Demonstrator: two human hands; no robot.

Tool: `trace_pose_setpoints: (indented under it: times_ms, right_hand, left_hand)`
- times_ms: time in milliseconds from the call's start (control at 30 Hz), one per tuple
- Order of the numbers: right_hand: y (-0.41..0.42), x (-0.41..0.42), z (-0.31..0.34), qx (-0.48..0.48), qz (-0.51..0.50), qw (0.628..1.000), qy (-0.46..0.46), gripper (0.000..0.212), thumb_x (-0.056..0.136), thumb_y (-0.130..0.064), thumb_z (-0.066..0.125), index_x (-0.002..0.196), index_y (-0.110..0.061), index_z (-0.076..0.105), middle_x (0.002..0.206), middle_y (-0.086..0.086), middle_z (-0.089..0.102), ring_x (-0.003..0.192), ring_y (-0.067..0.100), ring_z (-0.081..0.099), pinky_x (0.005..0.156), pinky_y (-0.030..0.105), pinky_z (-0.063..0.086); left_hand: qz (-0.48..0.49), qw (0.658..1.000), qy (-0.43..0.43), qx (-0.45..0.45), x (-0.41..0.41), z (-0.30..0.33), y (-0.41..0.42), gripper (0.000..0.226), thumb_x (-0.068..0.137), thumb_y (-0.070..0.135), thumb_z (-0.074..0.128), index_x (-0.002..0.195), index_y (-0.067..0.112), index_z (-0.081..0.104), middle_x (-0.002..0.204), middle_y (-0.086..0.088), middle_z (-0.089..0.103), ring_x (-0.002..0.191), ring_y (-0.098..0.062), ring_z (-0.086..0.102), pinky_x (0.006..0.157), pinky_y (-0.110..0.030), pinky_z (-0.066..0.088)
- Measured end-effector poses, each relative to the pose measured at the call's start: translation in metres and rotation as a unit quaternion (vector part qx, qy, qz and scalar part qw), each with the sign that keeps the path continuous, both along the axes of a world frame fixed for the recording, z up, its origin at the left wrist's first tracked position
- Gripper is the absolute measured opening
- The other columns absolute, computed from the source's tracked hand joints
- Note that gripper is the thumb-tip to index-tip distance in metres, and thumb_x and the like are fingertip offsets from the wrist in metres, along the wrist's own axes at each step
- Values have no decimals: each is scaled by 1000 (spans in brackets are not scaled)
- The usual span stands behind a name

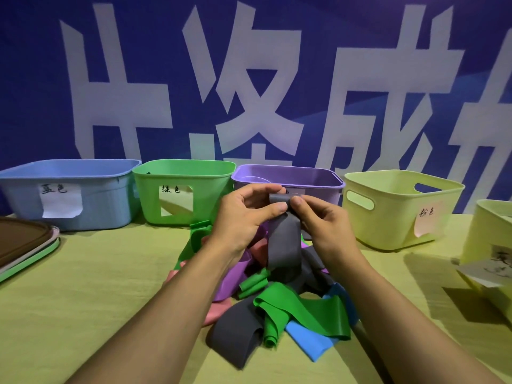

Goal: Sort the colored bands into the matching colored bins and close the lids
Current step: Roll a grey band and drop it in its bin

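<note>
A grey band (285, 242) hangs lifted above the pile of colored bands (279, 303), which mixes green, purple, pink, blue and grey ones. My left hand (243, 217) and my right hand (318, 220) both pinch the grey band's top end, in front of the purple bin (313, 178). Along the back stand the blue bin (91, 195), the green bin (194, 173) and a pale yellow bin (393, 209) with a pink label. All of these bins are open, without lids.
A stack of lids (25, 245), brown on top with a green one beneath, lies at the left table edge. Another pale yellow bin (490, 245) with paper labels stands at the far right. A blue banner with white characters covers the wall behind.
</note>
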State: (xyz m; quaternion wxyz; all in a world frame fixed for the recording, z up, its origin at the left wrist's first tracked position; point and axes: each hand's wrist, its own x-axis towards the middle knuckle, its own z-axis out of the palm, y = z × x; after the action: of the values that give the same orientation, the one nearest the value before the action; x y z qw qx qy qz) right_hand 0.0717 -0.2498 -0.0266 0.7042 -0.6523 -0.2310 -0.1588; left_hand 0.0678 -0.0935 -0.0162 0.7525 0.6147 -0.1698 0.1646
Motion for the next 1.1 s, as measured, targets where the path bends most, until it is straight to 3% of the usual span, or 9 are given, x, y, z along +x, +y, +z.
trace_pose_setpoints:
  times_ms: [100,233,333,500,567,667,800,933,1100]
  right_hand:
    - [-1,3,-1,-18,20,999,-25,22,98,-10,62,116,-15,73,111,2,78,110,18,72,97,32,57]
    - [0,6,-3,-35,25,998,-41,28,94,-6,65,118,-19,70,113,-1,77,112,17,71,101,35,56]
    - [-1,9,-5,-59,20,996,-65,31,93,-7,68,116,-26,71,113,-3,77,111,20,71,100,37,56]
    - [-4,10,-6,-84,19,993,-83,34,94,-2,67,120,-23,70,118,-3,75,114,14,70,98,33,56]
    - [-4,7,-5,-77,21,995,-64,32,94,-7,69,123,-20,68,117,-5,75,113,11,69,97,29,56]
    - [-1,3,-4,-52,2,999,-2,35,89,-40,69,121,-26,69,115,-5,76,112,10,69,94,27,57]
    - [2,-2,1,-49,-54,994,78,56,78,-66,59,76,-12,74,68,-3,72,73,15,72,66,32,59]
    - [2,-5,4,-28,-49,994,89,76,75,-67,62,85,9,72,74,18,73,69,23,71,63,38,60]
    - [0,1,-1,-34,-56,995,71,42,89,-50,66,88,-10,80,81,11,77,82,26,76,73,41,61]
  left_hand:
    - [-18,999,24,-24,-1,1,-1,41,70,19,84,108,9,73,109,-11,77,106,-22,73,89,-31,57]
    - [43,996,79,27,4,-3,3,51,72,63,81,94,17,81,102,-16,78,104,-35,73,96,-51,57]
    - [56,992,95,63,3,-5,3,64,64,77,80,92,19,82,96,-20,77,104,-47,70,95,-62,53]
    - [49,993,99,42,2,-3,3,46,66,55,84,82,12,81,76,-9,75,70,-22,67,66,-32,53]
    - [32,995,91,27,2,-4,3,50,63,51,83,89,9,81,86,-13,78,80,-26,71,75,-36,57]
    - [9,997,71,21,3,-4,2,47,65,43,83,96,8,80,98,-17,78,93,-29,74,88,-40,58]
    - [-1,999,45,22,5,-5,1,31,70,28,81,96,12,77,100,-14,79,95,-24,74,86,-33,58]
    - [-1,999,20,35,5,-6,2,31,72,20,82,101,11,76,104,-13,79,101,-24,74,95,-38,57]
    - [6,999,25,43,6,-6,1,25,81,1,80,103,13,75,105,-10,79,102,-21,74,95,-38,58]
